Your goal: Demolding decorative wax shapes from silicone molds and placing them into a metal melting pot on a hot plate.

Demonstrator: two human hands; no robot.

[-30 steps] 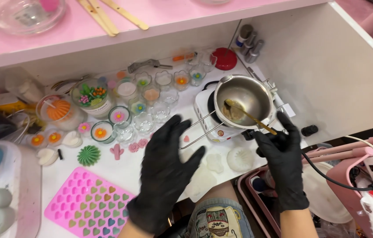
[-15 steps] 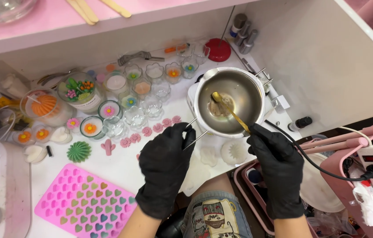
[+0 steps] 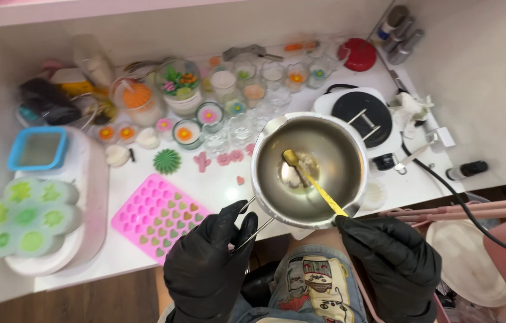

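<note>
My left hand [image 3: 212,263], in a black glove, grips the wire handle of a steel melting pot [image 3: 308,169] and holds it off the hot plate [image 3: 361,115], over the table's front edge. My right hand [image 3: 391,263], also gloved in black, pinches the end of a gold spoon [image 3: 312,181] whose bowl rests in the pale liquid at the pot's bottom. A pink heart-cavity mould [image 3: 156,216] lies just left of the pot.
Small glass cups with flower candles [image 3: 236,107] crowd the back of the white table [image 3: 115,251]. A round green-and-blue flower mould [image 3: 26,215] and a blue square mould [image 3: 39,149] sit at left. A black cable [image 3: 444,191] runs right from the hot plate. Small bottles [image 3: 397,31] stand at back right.
My left hand closed on the pot's handle and lifted the pot off the hot plate toward me. My right hand kept the spoon in it. The view swung left.
</note>
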